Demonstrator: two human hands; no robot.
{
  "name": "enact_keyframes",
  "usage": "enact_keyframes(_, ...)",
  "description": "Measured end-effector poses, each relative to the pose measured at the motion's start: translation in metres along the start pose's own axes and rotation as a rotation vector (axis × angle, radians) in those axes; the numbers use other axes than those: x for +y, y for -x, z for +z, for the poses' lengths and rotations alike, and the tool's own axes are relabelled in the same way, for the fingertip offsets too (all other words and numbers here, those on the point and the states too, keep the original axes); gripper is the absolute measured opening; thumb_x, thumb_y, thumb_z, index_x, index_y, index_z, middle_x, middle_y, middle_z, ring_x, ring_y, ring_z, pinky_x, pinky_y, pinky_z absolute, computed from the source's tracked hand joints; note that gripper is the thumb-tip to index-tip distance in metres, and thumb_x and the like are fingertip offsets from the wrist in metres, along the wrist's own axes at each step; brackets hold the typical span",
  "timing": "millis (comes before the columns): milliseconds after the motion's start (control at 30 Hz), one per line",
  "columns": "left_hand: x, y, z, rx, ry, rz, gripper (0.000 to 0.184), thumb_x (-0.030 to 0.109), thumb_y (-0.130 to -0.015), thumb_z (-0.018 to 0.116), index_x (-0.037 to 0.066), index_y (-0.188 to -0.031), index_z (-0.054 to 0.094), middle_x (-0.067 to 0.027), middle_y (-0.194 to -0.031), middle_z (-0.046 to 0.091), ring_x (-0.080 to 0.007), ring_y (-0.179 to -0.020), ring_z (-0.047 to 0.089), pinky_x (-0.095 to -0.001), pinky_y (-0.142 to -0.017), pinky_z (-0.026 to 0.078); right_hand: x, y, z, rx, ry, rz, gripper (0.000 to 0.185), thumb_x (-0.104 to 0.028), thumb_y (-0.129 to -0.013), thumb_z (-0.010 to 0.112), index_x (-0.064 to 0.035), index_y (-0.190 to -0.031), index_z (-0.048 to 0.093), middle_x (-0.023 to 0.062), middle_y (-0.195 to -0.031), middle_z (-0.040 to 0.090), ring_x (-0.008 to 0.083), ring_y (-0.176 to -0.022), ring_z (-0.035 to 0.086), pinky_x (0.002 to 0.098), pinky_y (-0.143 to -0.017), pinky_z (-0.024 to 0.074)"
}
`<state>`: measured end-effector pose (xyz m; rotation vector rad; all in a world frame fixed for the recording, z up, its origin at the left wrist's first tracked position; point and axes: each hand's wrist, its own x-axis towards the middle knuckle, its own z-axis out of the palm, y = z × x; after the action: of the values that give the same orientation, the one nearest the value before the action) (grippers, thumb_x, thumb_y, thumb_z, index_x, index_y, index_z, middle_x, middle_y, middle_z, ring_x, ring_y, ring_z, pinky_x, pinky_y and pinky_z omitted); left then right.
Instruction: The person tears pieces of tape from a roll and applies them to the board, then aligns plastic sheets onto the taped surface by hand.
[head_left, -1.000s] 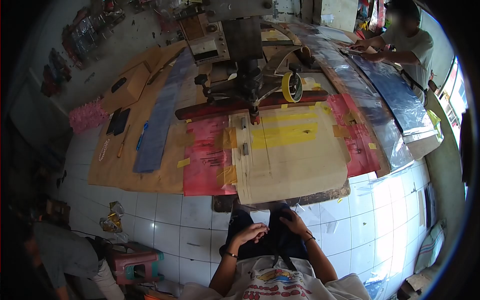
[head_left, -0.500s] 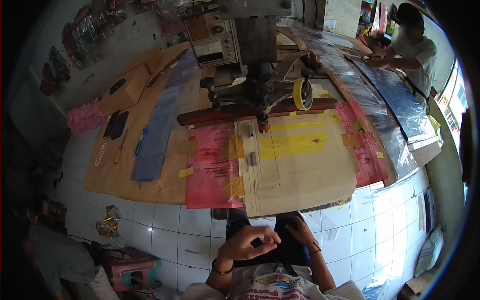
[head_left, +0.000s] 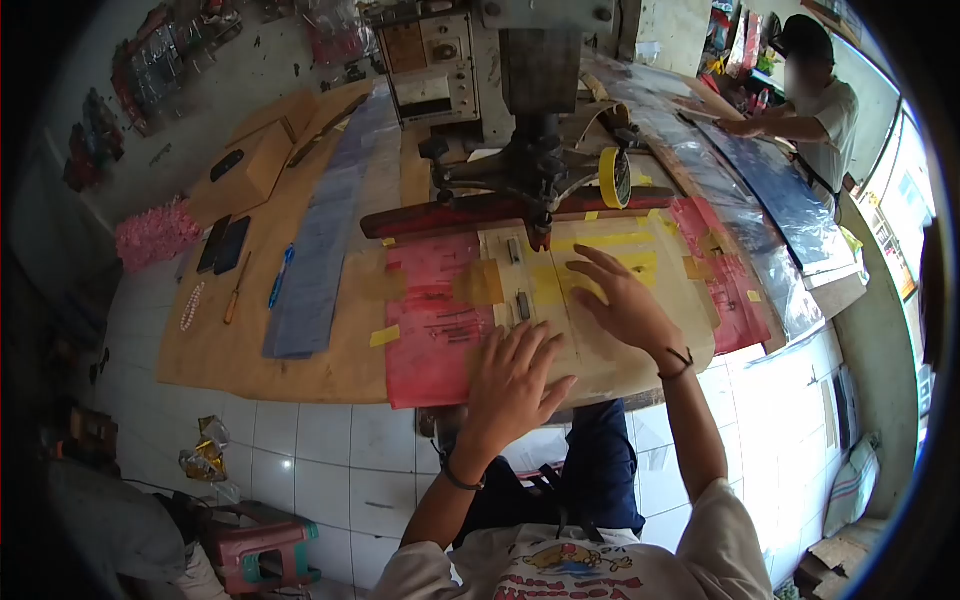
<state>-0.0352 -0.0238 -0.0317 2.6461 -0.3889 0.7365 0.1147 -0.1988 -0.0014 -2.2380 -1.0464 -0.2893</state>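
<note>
Tan sheet (head_left: 600, 357), left hand (head_left: 515, 380) spread over near corner, right hand (head_left: 630, 308) spread over middle

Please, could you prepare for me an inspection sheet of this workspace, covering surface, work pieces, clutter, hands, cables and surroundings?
Surface: brown tabletop, partly covered by a bluish clear strip.
Work pieces: beige sheet with yellow tape; left red sheet and right red sheet flank it.
Clutter: blue pen, bead string, thin tool, cardboard box.
Hands: left hand near the beige sheet's left edge, right hand by the yellow tape; both empty, fingers spread; contact unclear.
Cables: thin dark line near the stool, possibly a cord.
Surroundings: white tiled floor; a co-worker at far right.
</note>
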Motion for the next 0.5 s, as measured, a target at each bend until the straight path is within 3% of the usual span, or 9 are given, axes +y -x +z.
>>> enact_keyframes(33, -0.001, -0.001, 0.000, 0.008, 0.004, 0.003, 0.051, 0.037, -0.089, 0.071, 0.007, -0.129, 0.061, -0.0114, -0.134, 0.056, -0.0319, -0.129, 0.050, -0.0507, -0.112, 0.036, 0.007, -0.008, 0.009, -0.004, 0.073, -0.060, 0.038, -0.020, -0.096, 0.065, -0.0045, -0.131, 0.062, 0.0199, -0.142, 0.057, 0.0371, -0.134, 0.052, 0.0456, -0.111, 0.0423)
enact_keyframes(67, -0.001, -0.001, 0.001, 0.013, 0.011, 0.005, 0.051, 0.037, -0.089, 0.071, 0.007, -0.129, 0.061, -0.0113, -0.133, 0.056, -0.0317, -0.129, 0.050, -0.0504, -0.112, 0.036, 0.010, -0.010, 0.015, -0.082, 0.089, -0.042, 0.048, -0.027, -0.098, 0.061, -0.0054, -0.141, 0.055, 0.0204, -0.154, 0.046, 0.0387, -0.145, 0.038, 0.0470, -0.121, 0.0296)
enact_keyframes(267, -0.002, 0.002, 0.004, 0.032, 0.034, -0.009, 0.049, 0.037, -0.089, 0.070, 0.007, -0.127, 0.061, -0.0116, -0.131, 0.056, -0.0312, -0.128, 0.049, -0.0502, -0.113, 0.035, -0.002, -0.010, 0.016, -0.157, 0.162, -0.027, 0.049, -0.031, -0.101, 0.057, -0.0068, -0.143, 0.055, 0.0213, -0.155, 0.045, 0.0396, -0.146, 0.037, 0.0501, -0.123, 0.0245)
enact_keyframes(500, -0.002, 0.001, 0.010, 0.066, 0.047, -0.020, 0.049, 0.035, -0.090, 0.070, 0.007, -0.128, 0.059, -0.0130, -0.132, 0.056, -0.0328, -0.129, 0.050, -0.0523, -0.113, 0.035, 0.000, -0.010, 0.018, -0.128, 0.174, -0.046, 0.047, -0.030, -0.100, 0.058, -0.0066, -0.141, 0.057, 0.0210, -0.154, 0.047, 0.0404, -0.144, 0.039, 0.0500, -0.122, 0.0262)
